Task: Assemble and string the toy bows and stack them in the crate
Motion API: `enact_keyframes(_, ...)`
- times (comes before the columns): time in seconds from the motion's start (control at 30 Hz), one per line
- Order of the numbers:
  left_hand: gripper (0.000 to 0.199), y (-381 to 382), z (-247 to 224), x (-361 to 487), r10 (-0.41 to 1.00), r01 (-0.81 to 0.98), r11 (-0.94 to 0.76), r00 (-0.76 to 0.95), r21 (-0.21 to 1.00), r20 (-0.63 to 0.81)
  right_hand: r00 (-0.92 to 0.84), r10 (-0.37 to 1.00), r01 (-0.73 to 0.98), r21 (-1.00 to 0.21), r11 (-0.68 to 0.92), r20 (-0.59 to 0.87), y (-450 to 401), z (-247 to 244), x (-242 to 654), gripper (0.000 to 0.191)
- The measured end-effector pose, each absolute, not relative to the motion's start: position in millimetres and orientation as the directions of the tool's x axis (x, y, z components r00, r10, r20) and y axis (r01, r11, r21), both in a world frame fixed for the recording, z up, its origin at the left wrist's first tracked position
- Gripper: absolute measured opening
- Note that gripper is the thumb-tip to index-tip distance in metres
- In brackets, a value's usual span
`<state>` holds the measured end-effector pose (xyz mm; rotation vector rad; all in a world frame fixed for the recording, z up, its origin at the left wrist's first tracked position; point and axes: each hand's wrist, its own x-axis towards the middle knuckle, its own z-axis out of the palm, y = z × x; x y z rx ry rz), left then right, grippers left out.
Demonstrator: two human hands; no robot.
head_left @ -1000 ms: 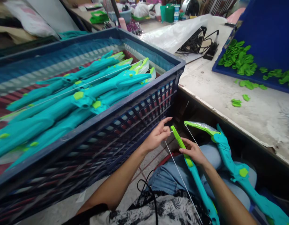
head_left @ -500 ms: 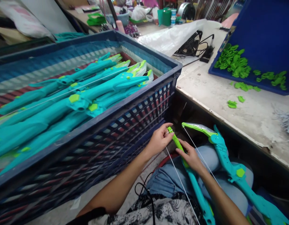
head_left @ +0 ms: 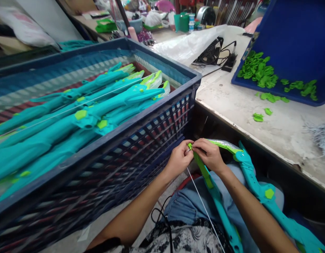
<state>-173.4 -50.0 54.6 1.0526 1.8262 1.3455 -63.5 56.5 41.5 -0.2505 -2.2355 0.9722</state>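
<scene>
A turquoise toy bow (head_left: 222,207) lies across my lap, its lime-green limb (head_left: 203,167) pointing up to my hands. At the limb's tip, my left hand (head_left: 179,156) is closed, pinching the white bowstring (head_left: 201,200) where it meets the green end. My right hand (head_left: 208,153) is closed too, its thumb and fingers gripping the same tip just beside the left fingertips. The exact hold of the string is partly hidden by the fingers. The bow's other limb (head_left: 248,167), turquoise with a green end, rests at the right over my knee.
To my left stands a large dark blue crate (head_left: 162,130) holding several turquoise toy bows (head_left: 99,105). On the white table (head_left: 225,93) at right are a blue bin (head_left: 291,42) tipped on its side, small green parts (head_left: 259,73), a black fan (head_left: 211,51) and a bundle of white strings (head_left: 320,135).
My right hand has moved up and left along the green limb to its tip, now next to my left hand. My left hand stays at the tip.
</scene>
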Motion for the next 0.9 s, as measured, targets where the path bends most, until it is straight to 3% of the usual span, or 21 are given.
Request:
enact_keyframes(0.17,0.027,-49.3,49.1,-179.2,0.885,0.134,0.171,-0.457,0.976,-0.092,-0.764,0.421,-0.028,-0.677,0.735,0.489,46.8,46.1,-64.5,0.015)
enact_keyframes(0.27,0.021,-49.6,46.3,-182.3,0.846,0.310,0.158,-0.532,0.938,0.034,-0.676,0.561,0.068,-0.717,0.694,0.478,53.8,39.8,-70.4,0.015)
enact_keyframes(0.37,0.018,-51.5,43.8,-180.5,0.807,0.424,0.060,-0.554,0.904,0.207,-0.437,0.785,0.172,-0.816,0.551,0.438,90.2,36.8,-72.7,0.015)
enact_keyframes(0.43,0.018,-52.0,44.4,-177.0,0.833,0.401,-0.001,-0.506,0.916,0.223,-0.196,0.922,0.184,-0.911,0.370,0.335,114.5,44.9,-70.2,0.013)
enact_keyframes(0.5,0.019,-48.7,48.2,-174.3,0.876,0.348,-0.009,-0.449,0.937,0.176,-0.056,0.960,0.130,-0.951,0.279,0.274,119.7,59.2,-67.5,0.012)
enact_keyframes(0.53,0.021,-45.1,51.2,-173.9,0.893,0.295,0.008,-0.432,0.955,0.126,-0.064,0.951,0.104,-0.946,0.308,0.303,112.3,66.4,-66.8,0.012)
enact_keyframes(0.63,0.035,-30.4,63.3,-177.9,0.899,-0.019,0.132,-0.420,0.991,-0.128,-0.302,0.787,0.025,-0.821,0.570,0.538,58.8,76.1,-68.4,0.015)
enact_keyframes(0.7,0.040,-23.1,72.5,-185.0,0.878,-0.167,0.213,-0.399,0.963,-0.263,-0.392,0.688,-0.014,-0.752,0.659,0.610,17.9,68.7,-71.3,0.012)
enact_keyframes(0.77,0.037,-22.3,82.5,-194.5,0.875,-0.082,0.248,-0.409,0.965,-0.259,-0.384,0.697,0.010,-0.752,0.659,0.606,-9.9,54.8,-75.1,0.010)
enact_keyframes(0.9,0.029,-37.2,103.1,-207.8,0.878,0.347,0.187,-0.479,0.919,0.002,-0.357,0.759,0.026,-0.806,0.591,0.545,-22.4,36.7,-83.5,0.011)
